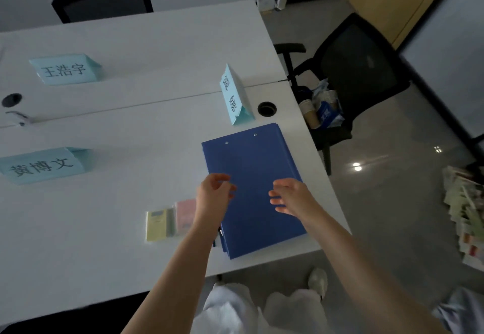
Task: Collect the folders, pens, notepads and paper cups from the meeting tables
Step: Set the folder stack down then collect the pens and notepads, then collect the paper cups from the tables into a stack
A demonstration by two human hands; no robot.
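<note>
Folders (pixel 251 187) lay stacked at the counter (pixel 104 242) corner with notepads (pixel 170 219) just beside, both hands (pixel 213 189) (pixel 290 198) hovering over them, fingers loosely spread and empty; cups (pixel 318 109) sat on a chair (pixel 361 76), so collection seemed nearly done.

White bench (pixel 131 45) carries three pale-blue name cards (pixel 66 69), (pixel 43 165), (pixel 234 97). Cable hole (pixel 267 108) beside the third. Black mesh chair (pixel 358 71) at bench end; another (pixel 103 2) behind.

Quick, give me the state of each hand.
Left hand: open, holds nothing, above the blue folders.
Right hand: open, holds nothing.
</note>
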